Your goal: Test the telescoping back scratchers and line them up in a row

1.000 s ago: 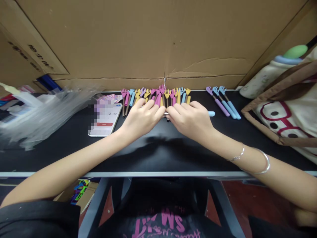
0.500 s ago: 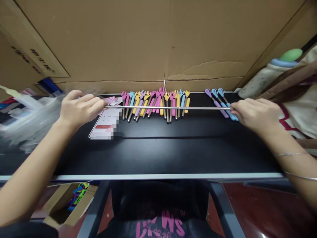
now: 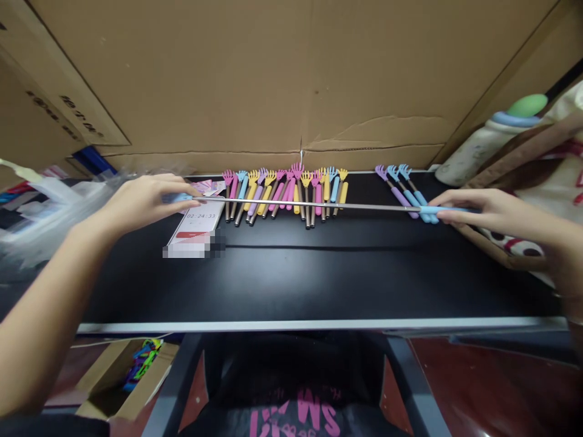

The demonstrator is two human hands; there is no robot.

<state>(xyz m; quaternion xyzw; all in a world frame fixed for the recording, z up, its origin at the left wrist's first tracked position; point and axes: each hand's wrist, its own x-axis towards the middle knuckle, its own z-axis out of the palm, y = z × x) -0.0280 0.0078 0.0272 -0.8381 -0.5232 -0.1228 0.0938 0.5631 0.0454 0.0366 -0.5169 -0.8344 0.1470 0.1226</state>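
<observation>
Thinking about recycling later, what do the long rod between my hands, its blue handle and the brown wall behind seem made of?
Rod: shiny metal by its silvery gleam, possibly steel. Blue handle: smooth, satin surface, probably plastic, though rubber or foam is possible. Brown wall: matte cardboard, judging by its creases and small tear.

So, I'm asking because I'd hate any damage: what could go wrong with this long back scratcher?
If the left hand slips, the long back scratcher could drop onto the phone. Its thin rod might bend if the right hand twists. Lowered here, it may knock the row of scratchers out of line.
</observation>
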